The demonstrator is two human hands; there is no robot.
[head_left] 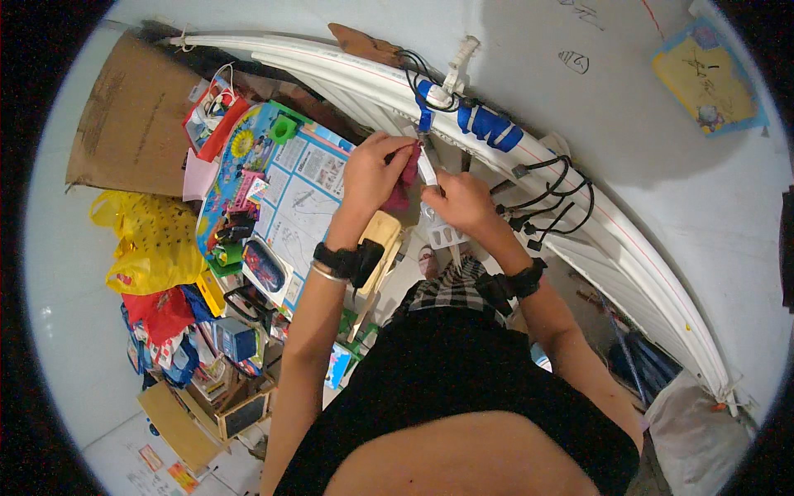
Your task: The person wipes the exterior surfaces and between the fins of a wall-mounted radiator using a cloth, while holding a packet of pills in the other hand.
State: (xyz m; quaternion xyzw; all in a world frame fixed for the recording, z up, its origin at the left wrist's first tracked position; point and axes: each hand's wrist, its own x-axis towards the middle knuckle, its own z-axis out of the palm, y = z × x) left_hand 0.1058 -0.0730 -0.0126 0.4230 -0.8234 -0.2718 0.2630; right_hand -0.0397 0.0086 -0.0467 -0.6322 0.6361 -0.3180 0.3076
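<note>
My left hand (pixel 370 172) is closed, thumb and fingers pinching a dark red cloth (pixel 400 193) that hangs below the fingertips. Just right of it, my right hand (pixel 465 201) is closed around a white plastic piece (pixel 447 236). Its lower end, with several slots, shows beneath the fingers; a narrow white part (pixel 427 168) sticks up above the thumb, close to the cloth. The grip hides the middle, so I cannot tell exactly what it is. Both hands are at a white rail (pixel 579 180), beside a blue strap (pixel 425 116) hanging from it.
Black cables (pixel 554 198) dangle from the rail, and a blue wrapped bundle (pixel 490 128) lies on it. To the left stands a children's table (pixel 285 194) with toys and a pencil case (pixel 265 266). Beyond are a yellow bag (pixel 157 240) and a cardboard box (pixel 124 120).
</note>
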